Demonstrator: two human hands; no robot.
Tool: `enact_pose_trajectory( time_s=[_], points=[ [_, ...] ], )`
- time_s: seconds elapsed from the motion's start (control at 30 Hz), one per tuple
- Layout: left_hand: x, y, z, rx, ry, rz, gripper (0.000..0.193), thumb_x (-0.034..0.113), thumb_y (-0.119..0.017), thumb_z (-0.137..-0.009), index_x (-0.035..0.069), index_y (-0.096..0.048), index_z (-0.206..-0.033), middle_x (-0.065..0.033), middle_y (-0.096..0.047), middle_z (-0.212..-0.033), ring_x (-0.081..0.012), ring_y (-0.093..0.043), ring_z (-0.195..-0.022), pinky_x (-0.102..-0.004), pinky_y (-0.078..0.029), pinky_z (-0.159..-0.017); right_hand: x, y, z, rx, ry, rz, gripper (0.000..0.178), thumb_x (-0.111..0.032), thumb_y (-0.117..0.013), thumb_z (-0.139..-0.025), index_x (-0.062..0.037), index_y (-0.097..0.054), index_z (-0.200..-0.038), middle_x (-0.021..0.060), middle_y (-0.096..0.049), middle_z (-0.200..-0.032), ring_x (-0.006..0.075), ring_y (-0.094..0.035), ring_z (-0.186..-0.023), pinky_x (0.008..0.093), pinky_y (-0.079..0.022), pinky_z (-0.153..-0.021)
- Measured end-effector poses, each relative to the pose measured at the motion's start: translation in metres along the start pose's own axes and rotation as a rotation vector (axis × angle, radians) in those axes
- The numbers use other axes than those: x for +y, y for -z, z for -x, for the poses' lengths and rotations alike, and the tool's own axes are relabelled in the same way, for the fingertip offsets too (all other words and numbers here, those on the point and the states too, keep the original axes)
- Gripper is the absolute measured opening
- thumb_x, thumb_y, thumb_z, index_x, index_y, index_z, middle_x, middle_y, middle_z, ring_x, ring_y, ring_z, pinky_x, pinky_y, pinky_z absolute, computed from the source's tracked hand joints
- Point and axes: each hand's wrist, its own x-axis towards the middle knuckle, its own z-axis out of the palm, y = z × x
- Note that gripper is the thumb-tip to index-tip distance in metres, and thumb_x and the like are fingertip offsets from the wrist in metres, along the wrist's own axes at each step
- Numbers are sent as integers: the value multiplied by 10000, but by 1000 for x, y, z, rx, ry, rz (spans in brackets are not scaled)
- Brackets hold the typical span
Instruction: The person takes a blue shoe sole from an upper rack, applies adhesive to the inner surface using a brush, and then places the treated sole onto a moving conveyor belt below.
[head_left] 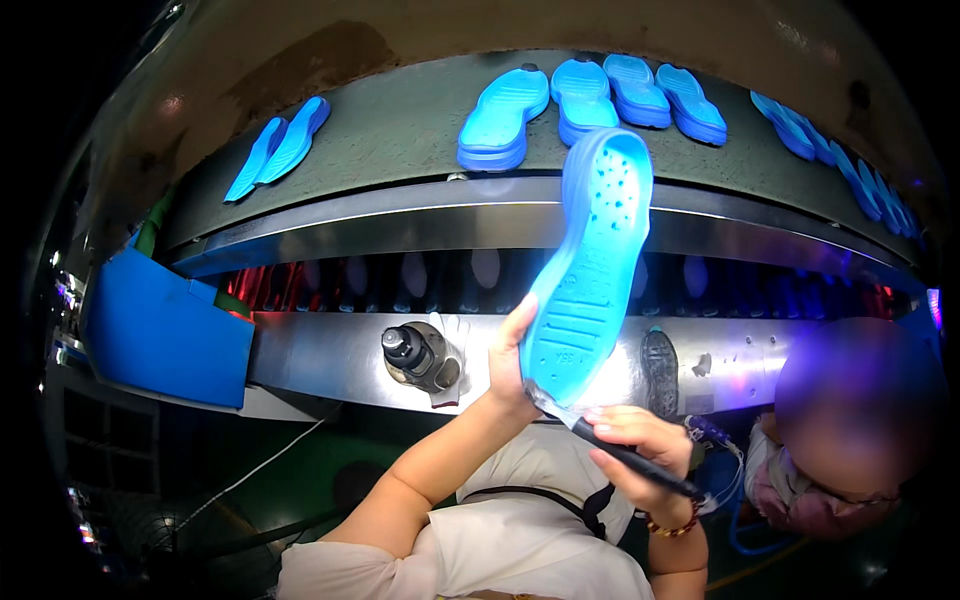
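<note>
My left hand (508, 362) grips a bright blue shoe sole (590, 270) by its lower left edge, holding it up and tilted. The sole's inner face shows small holes near its upper end and ridges lower down. In my right hand (642, 445) is a brush with a black handle (632, 458), its fingers closed around it. The brush's pale tip touches or nearly touches the sole's lower end; its bristles are hard to make out.
Beyond a metal rail lies a dark green belt (390, 140) bearing several blue soles (505, 115). A dark container with a black top (405, 347), a whitish cloth or glove (452, 350) and a dark sole (660, 370) rest on the metal ledge (310, 350). A blue panel (170, 330) stands left; another person (815, 490) is at right.
</note>
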Motion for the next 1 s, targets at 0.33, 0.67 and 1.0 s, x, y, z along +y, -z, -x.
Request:
enact_pose_trajectory(
  time_s=[0.33, 0.67, 1.0],
  points=[
    [8, -1, -4, 33, 80, 56, 599, 430, -372, -860, -15, -388, -1261, -214, -468, -1228, -358, -511, -1064, -513, -375, -938, 2, 27, -21, -47, -20, -227, 188, 38, -670, -649, 18, -642, -834, 184, -646, -860, 260, -642, -816, 331, -500, -747],
    [23, -6, -14, -107, 231, 47, 456, 290, -444, -867, -52, -467, -1168, -188, -575, -1077, -273, -597, -934, -380, -467, -856, 3, 32, -28, -225, 33, 91, 183, 8, -679, -634, -5, -638, -812, 132, -655, -816, 242, -638, -789, 312, -496, -727],
    [32, -19, -19, -19, 795, -635, 539, 355, -598, -790, -21, -500, -1162, -158, -567, -1044, -204, -575, -876, -323, -485, -736, 2, 53, -24, -595, 35, 240, 233, -16, -684, -668, -49, -639, -895, 121, -654, -911, 238, -642, -830, 293, -510, -705]
  ],
)
